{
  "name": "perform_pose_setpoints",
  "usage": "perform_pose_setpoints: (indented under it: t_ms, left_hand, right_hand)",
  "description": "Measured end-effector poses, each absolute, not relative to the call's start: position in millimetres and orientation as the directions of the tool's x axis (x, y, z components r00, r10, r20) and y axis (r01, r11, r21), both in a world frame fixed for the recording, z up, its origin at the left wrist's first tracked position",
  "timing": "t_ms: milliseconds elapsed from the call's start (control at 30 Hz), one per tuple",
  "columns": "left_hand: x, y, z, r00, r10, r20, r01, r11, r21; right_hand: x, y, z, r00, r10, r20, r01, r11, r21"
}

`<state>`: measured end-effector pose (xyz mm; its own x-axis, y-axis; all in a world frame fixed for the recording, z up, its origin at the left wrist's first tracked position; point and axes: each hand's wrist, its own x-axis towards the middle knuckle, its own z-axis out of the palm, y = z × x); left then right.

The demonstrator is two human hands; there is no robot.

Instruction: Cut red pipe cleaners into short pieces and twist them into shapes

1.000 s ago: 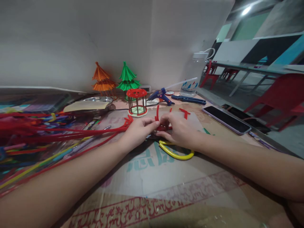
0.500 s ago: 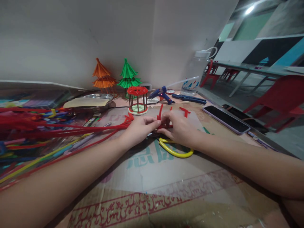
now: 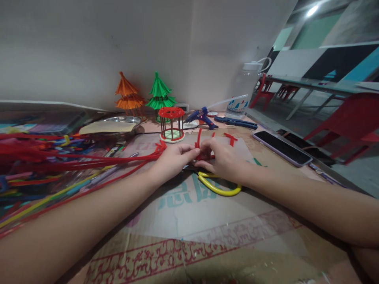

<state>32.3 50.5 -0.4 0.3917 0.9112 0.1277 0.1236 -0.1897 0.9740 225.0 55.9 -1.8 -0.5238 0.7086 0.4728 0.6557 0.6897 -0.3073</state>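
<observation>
Between my two hands is a short red pipe cleaner [image 3: 199,138], one end standing up from the fingertips. My left hand [image 3: 177,157] pinches it with thumb and forefinger. My right hand [image 3: 222,157] is closed on it from the other side, fingertips close to the left thumb. Under the hands lie scissors with yellow handles [image 3: 220,192], their blades mostly hidden. Short cut red pieces [image 3: 230,139] lie just beyond my right hand. Long red pipe cleaners [image 3: 133,159] stretch left behind my left hand. A small red-topped round frame with brown posts [image 3: 172,124] stands beyond the hands.
An orange tiered model [image 3: 127,96] and a green one [image 3: 160,92] stand by the wall. Nearby are a blue glue gun [image 3: 203,117], a blue-handled tool [image 3: 235,123], a water bottle [image 3: 241,90] and a phone [image 3: 281,148]. Many coloured pipe cleaners [image 3: 35,177] pile at left.
Both hands stay nearly in place, pinching the red pipe cleaner. Its upright end has shifted very slightly left and up. The surrounding things look the same.
</observation>
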Motion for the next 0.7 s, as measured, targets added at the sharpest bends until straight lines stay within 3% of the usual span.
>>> perform_pose_setpoints:
  t_ms: [467, 600, 700]
  left_hand:
    - [32.0, 51.6, -3.9, 0.444, 0.885, 0.144, 0.084, -0.201, 0.976]
    - [32.2, 50.3, -3.8, 0.425, 0.893, 0.149, 0.084, -0.203, 0.976]
    - [33.4, 47.5, -0.5, 0.377, 0.917, 0.133, 0.077, -0.175, 0.982]
  right_hand:
    - [222.7, 52.8, 1.8, -0.547, 0.659, 0.516, 0.636, 0.728, -0.255]
    - [220.9, 52.2, 3.5, -0.555, 0.678, 0.482, 0.652, 0.714, -0.254]
    - [225.2, 50.6, 18.8, -0.564, 0.712, 0.417, 0.717, 0.673, -0.179]
